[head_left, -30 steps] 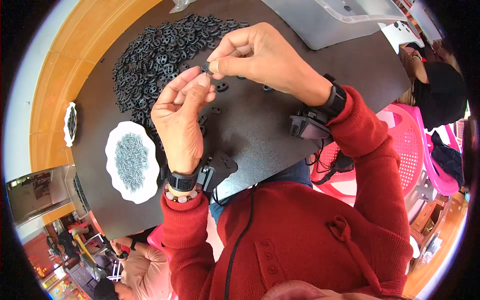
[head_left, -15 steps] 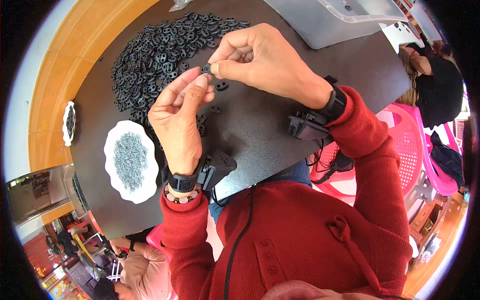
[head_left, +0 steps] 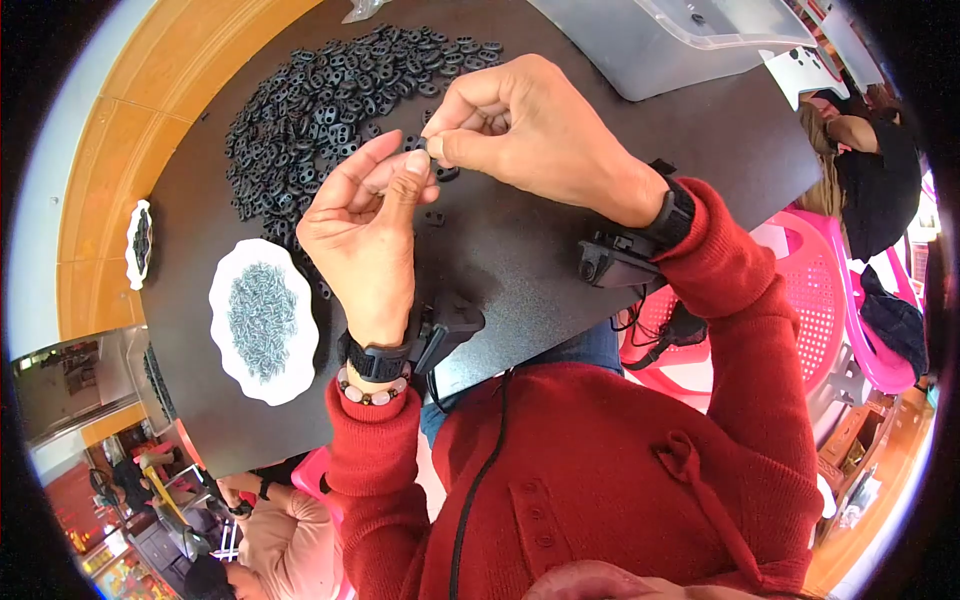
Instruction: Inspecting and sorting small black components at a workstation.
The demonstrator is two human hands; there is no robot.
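My left hand (head_left: 365,240) and my right hand (head_left: 550,140) meet fingertip to fingertip above the dark table. Between them is a small black cord lock part (head_left: 422,145), mostly hidden by the fingers. The right thumb and index finger pinch closed on it, while the left thumb and fingers close on its other side. Just beyond my hands spreads a large pile of black two-hole cord lock pieces (head_left: 300,130). Left of my left wrist stands a white scalloped plate (head_left: 228,358) filled with small metal springs (head_left: 262,320).
At the far right of the table stands a translucent plastic bin (head_left: 650,60). A smaller white dish (head_left: 139,245) of dark parts is by the left edge. Pink chairs (head_left: 800,290) stand to the right. Other people sit at the lower left and far right.
Both hands have shifted very slightly right and nearer. The fingers now cover more of the black part, which showed more plainly before.
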